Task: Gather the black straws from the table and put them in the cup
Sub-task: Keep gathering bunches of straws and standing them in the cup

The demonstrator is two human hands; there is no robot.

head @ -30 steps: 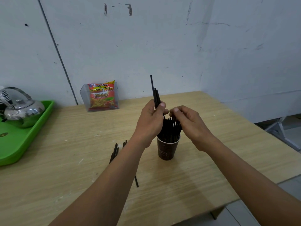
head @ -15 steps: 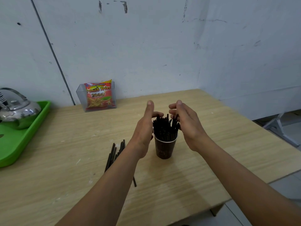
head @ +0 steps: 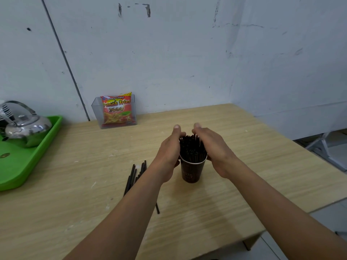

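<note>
Both hands lowered, left hand, right hand cupping straws

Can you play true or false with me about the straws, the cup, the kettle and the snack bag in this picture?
1. All the black straws are in the cup. False: a few loose straws lie on the table, beside the left arm.
2. Both hands press around the bundle of straws in the cup. True: the left hand and right hand sit on either side.
3. The shiny kettle sits on a green tray. True.
4. The snack bag lies flat on the table. False: it stands upright in a clear holder by the wall.
5. The cup has tipped over. False: it stands upright.
</note>
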